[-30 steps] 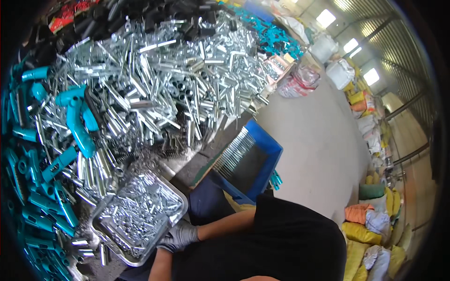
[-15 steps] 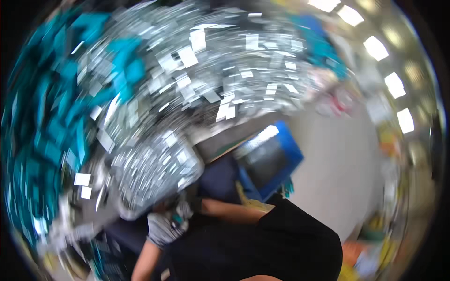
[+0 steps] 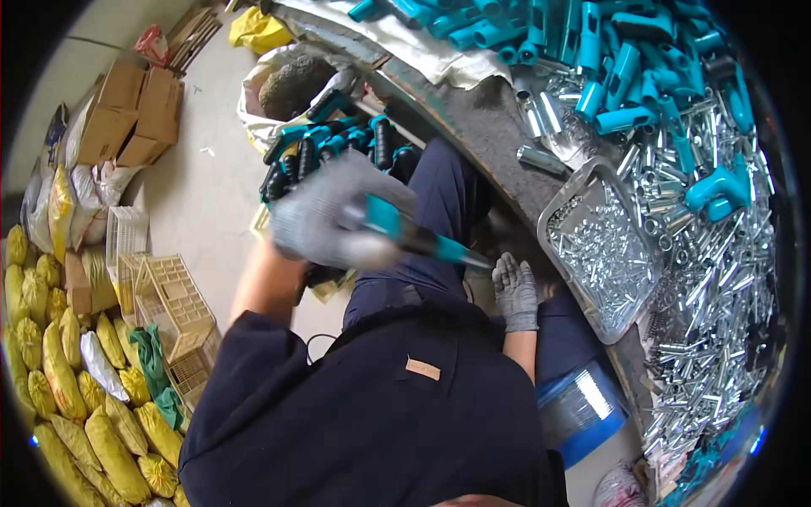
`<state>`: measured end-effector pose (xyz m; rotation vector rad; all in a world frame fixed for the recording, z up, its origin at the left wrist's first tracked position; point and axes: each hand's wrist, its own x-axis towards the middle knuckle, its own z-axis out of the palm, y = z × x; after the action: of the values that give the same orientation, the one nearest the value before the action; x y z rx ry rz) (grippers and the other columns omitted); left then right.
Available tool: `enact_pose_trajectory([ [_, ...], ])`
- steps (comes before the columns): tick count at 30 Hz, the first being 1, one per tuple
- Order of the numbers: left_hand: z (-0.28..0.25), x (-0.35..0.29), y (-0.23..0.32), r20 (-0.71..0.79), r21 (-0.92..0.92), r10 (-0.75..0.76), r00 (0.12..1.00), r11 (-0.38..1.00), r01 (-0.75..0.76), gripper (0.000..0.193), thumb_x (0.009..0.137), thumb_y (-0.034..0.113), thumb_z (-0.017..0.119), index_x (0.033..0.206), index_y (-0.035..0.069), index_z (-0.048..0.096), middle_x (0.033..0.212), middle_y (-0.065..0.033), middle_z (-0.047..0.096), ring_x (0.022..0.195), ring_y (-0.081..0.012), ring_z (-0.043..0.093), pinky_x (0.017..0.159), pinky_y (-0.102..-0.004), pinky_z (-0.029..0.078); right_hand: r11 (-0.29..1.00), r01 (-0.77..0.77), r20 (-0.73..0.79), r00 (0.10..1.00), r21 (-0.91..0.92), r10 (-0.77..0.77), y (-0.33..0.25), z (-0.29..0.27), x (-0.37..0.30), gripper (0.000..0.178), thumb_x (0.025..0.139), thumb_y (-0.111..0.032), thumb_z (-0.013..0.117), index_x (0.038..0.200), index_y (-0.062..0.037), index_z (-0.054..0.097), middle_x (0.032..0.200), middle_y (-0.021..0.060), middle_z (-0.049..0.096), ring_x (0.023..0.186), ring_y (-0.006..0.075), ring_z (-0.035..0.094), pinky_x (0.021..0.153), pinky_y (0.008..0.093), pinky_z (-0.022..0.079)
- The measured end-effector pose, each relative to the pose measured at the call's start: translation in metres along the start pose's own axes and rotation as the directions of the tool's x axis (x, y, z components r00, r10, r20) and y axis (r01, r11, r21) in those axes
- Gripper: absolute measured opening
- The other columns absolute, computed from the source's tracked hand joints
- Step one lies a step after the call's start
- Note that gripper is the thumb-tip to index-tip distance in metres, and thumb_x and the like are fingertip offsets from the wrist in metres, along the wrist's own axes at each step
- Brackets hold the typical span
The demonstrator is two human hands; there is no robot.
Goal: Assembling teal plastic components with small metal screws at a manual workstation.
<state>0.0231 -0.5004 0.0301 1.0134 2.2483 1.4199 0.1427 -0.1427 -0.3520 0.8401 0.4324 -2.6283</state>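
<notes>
My left hand (image 3: 342, 215), in a grey knit glove and blurred by motion, is wrapped round a teal-and-black hand tool (image 3: 422, 242) above my left thigh. The tool's tapered, metallic tip points right, toward my other hand. My right hand (image 3: 515, 291), gloved too, has its fingers stretched out just beyond that tip and holds nothing that I can see. Right of it, on the bench, a clear plastic tub (image 3: 604, 253) holds many small shiny metal parts. Behind my left hand lies a heap of similar teal-and-black tools (image 3: 325, 156).
Teal housings (image 3: 625, 72) and loose metal parts (image 3: 701, 296) cover the bench. A blue bin (image 3: 583, 414) stands by my right leg. On the left are plastic crates (image 3: 177, 304), yellow sacks (image 3: 101, 414) and cardboard boxes (image 3: 131, 110). An open white sack (image 3: 253, 97) stands ahead.
The view has swung round from a blurred look at the bench. My hands were close together beside the tub; now they are apart, the left out over my thigh with the tool.
</notes>
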Motion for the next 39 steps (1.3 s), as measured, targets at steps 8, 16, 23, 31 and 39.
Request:
enact_pose_trajectory([
  [8,-0.075,-0.073,-0.004,-0.328,0.592,-0.126,0.936,0.745,0.308,0.038,0.080,0.034,0.071,0.103,0.005,0.064,0.084,-0.0064,0.063,0.068,-0.0143,0.060,0.059,-0.0285,0.049,0.997,-0.017,-0.346,0.938,-0.070,-0.009,-0.012,0.020,-0.015,0.056,0.103,-0.036,0.016,0.144,-0.0022,0.032,0.153,0.0076,0.033,0.143,0.0171,0.027,0.118,0.0362,0.020],
  [16,-0.034,-0.088,-0.074,-0.304,-0.141,-0.740,0.600,0.658,0.740,0.047,0.092,0.042,0.054,0.065,0.004,0.059,0.048,-0.0026,0.049,0.045,-0.0111,0.050,0.046,-0.0272,0.039,0.995,0.006,-0.209,0.978,-0.096,-0.026,-0.020,-0.051,-0.003,0.049,0.103,-0.038,0.031,0.127,-0.0019,0.053,0.137,0.0172,0.052,0.128,0.0324,0.048,0.107,0.0464,0.040],
  [23,0.020,-0.117,-0.114,-0.097,-0.165,-0.917,0.388,0.399,0.902,0.044,0.090,0.040,0.059,0.066,0.003,0.061,0.054,-0.0042,0.051,0.049,-0.0150,0.054,0.049,-0.0318,0.043,0.981,-0.156,0.112,0.983,0.113,0.143,-0.026,-0.080,0.006,0.051,0.103,-0.037,0.027,0.132,-0.0011,0.049,0.139,0.0183,0.049,0.130,0.0331,0.046,0.108,0.0467,0.038],
  [31,0.055,-0.137,-0.106,-0.271,0.272,-0.830,0.487,0.420,0.866,0.045,0.083,0.049,0.060,0.075,0.006,0.070,0.074,-0.0168,0.066,0.073,-0.0322,0.065,0.069,-0.0420,0.050,0.893,0.175,0.220,0.972,-0.415,-0.088,-0.018,-0.107,0.014,0.050,0.104,-0.035,0.027,0.137,-0.0021,0.043,0.143,0.0191,0.044,0.133,0.0343,0.042,0.111,0.0471,0.035],
  [39,0.047,-0.146,-0.105,-0.215,0.225,-0.873,0.438,0.392,0.892,0.044,0.086,0.047,0.059,0.082,0.004,0.068,0.066,-0.0139,0.062,0.066,-0.0281,0.062,0.065,-0.0407,0.048,0.952,-0.113,-0.109,0.983,0.285,0.149,-0.022,-0.077,0.011,0.052,0.103,-0.034,0.019,0.145,-0.0053,0.030,0.153,0.0109,0.028,0.141,0.0249,0.025,0.117,0.0420,0.017],
])
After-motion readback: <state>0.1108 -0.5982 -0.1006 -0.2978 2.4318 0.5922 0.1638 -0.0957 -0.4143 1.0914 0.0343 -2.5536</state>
